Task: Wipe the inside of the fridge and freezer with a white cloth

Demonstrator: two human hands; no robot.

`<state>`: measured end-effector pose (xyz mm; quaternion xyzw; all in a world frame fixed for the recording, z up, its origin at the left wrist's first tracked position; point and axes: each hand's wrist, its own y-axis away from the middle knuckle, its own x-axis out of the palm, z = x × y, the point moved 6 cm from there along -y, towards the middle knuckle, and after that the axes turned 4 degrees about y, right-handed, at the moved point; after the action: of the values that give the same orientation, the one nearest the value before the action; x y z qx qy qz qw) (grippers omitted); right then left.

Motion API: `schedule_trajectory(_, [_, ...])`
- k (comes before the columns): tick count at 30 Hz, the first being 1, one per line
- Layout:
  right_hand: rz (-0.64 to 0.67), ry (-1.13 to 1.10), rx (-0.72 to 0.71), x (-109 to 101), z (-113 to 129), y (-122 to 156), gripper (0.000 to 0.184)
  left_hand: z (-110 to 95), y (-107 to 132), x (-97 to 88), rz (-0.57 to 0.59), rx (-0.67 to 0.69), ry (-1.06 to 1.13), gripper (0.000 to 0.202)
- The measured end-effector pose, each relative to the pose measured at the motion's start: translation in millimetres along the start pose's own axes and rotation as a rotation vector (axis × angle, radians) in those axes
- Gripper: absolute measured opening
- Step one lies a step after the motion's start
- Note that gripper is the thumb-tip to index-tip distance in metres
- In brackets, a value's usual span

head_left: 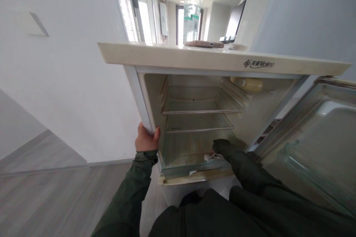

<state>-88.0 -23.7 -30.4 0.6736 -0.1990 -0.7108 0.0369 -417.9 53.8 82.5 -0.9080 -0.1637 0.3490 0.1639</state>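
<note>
My left hand (pixel 147 139) is wrapped round the left side edge of an open refrigerator (pixel 144 100), the thumb on the inner side. My right arm reaches into the lower part of the compartment. Most of my right hand (pixel 213 151) is hidden by the dark green sleeve; only a bit of skin shows. It is on a crumpled whitish cloth (pixel 213 157), which lies against the clear bottom drawer (pixel 180 152). Brownish streaks mark the drawer.
Two glass shelves (pixel 203 111) sit above the drawer. A yellowish lamp cover (pixel 250 84) is at the upper right. The refrigerator door (pixel 319 137) stands open on the right. A plastic bottle (pixel 191 11) and a phone (pixel 204 44) rest on top. A wall (pixel 83 81) is at left.
</note>
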Motion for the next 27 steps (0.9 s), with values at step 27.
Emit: schedule_trajectory(27, [-1.201, 0.086, -0.329, 186, -18, 71, 0.024, 0, -3, -4.9, 0.006, 0.007, 0.003, 0.062])
